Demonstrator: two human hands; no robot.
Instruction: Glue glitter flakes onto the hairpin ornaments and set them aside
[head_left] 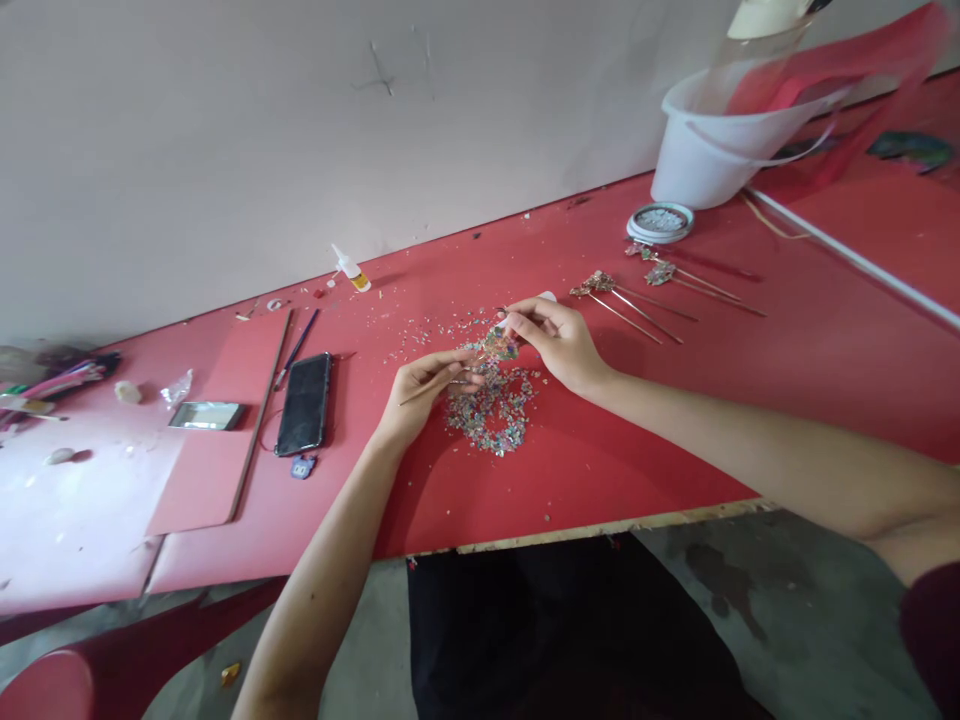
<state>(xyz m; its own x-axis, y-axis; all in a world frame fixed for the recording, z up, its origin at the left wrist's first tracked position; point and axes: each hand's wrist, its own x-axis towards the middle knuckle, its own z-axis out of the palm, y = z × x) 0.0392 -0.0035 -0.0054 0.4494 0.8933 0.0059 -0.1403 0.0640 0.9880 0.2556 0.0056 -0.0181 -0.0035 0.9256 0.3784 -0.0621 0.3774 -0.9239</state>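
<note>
My left hand is closed around the thin stem of an ornate hairpin, which pokes out behind my fingers. The hairpin's decorated head, coppery with colourful bits, is held up between both hands. At its upper right edge, my right hand has thumb and forefinger pinched together; whatever is between those fingertips is too small to make out. Below the hands, a loose pile of shiny multicoloured chips is spread on the red table. More hairpins with long metal prongs lie to the right of my right hand.
Behind the hairpins stand a round dish of pale pieces and a white bucket. A small glue bottle is near the wall. At left are a phone, a pink board and a small glass-topped case.
</note>
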